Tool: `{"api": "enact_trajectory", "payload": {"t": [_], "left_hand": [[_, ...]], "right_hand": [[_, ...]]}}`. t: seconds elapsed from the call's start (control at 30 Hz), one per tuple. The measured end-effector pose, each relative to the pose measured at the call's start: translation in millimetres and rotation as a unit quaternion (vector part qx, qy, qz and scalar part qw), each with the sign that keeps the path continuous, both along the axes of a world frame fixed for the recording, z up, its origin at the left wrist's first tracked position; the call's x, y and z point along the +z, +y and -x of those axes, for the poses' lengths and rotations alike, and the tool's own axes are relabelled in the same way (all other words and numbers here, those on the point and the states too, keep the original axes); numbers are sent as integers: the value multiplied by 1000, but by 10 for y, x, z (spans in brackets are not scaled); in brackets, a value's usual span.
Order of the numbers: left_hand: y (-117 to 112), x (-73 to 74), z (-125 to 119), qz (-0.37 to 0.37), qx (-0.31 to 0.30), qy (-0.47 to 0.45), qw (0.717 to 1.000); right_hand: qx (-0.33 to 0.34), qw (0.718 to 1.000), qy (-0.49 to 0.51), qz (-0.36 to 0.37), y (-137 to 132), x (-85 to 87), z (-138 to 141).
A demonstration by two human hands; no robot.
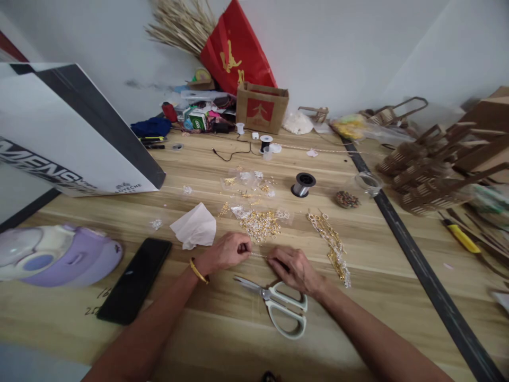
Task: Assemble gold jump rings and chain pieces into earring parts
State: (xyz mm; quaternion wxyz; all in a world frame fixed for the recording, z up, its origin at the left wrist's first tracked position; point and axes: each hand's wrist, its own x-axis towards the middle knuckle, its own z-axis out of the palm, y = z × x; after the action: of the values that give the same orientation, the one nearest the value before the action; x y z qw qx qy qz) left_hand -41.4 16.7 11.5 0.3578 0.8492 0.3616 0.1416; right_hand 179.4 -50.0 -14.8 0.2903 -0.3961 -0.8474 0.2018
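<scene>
A short string of small pale beads (259, 255) runs between my two hands, just above the wooden table (222, 329). My left hand (230, 248), with a gold bangle at the wrist, pinches one end of it. At the other end, the bent fingers of my right hand (292, 267) close on the strand. Right behind my hands lies a pile of gold and clear beads (260, 225). White-handled scissors (274, 300) rest in front, blades pointing left. Finished-looking gold and clear beaded strands (330, 241) lie to the right of my right hand.
A white tissue (194, 227), a black phone (135, 280) and a purple-and-white bottle (71, 254) are on the left. A wire spool (303, 184), a clear jar (368, 183) and small woven baskets (421, 170) stand to the right. A large white box (67, 132) leans in from the left.
</scene>
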Motion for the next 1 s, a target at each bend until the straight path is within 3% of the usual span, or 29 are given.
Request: {"api": "enact_trajectory", "payload": {"t": [0.47, 1.0], "left_hand": [[13, -44, -47, 83, 54, -73, 992], [16, -57, -83, 196, 72, -129, 969]], "right_hand": [[-16, 1000, 5, -2, -5, -4, 5], [-19, 1000, -3, -6, -4, 14, 16]]}}
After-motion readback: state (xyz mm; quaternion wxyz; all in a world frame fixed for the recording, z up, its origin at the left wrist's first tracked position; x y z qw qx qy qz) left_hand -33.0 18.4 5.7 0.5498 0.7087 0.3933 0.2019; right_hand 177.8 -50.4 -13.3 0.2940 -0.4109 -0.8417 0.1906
